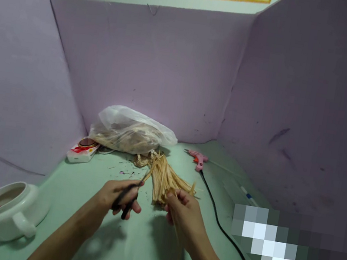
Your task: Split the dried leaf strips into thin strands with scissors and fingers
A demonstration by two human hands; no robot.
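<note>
My left hand is closed around a pair of black-handled scissors, whose blades point up and away toward the straw-coloured fibre strips. Between the thumb and fingers of my right hand is a flat, tan fibre strip. One end of it hangs down toward the front edge of the view. Just beyond both hands, a fanned bundle of similar fibre strips lies on the green tabletop. A braided piece rests at its upper left. My right fingertips partly cover the bundle's lower right end.
Behind the bundle sits a translucent plastic bag with pale material inside. A pink glue gun lies at right, its black cord running forward. At left are a white pot with a red stick and a small white box. Lilac panels enclose the table.
</note>
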